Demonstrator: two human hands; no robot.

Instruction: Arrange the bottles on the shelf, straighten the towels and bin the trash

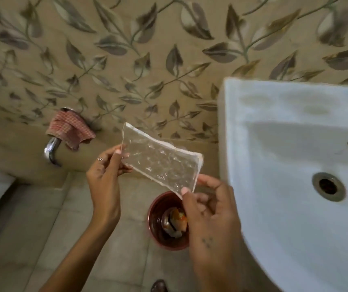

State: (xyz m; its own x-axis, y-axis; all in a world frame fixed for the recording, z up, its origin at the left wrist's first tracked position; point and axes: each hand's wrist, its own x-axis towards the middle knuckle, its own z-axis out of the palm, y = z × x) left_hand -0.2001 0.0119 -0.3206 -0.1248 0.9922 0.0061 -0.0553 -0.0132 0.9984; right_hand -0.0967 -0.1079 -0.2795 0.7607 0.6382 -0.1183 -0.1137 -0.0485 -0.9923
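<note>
Right hand [209, 209] pinching clear wrapper [160, 159] low corner, left hand [105, 175] pinching opposite end, red bin [154, 220] below

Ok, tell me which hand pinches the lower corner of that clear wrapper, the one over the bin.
The right hand: it pinches the clear plastic wrapper directly above the red bin; the left hand holds the upper end.

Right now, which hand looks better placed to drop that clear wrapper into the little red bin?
Probably the right hand: it pinches the clear wrapper's lower corner almost directly above the red bin, while the left hand holds the far end, off to the side.
</note>
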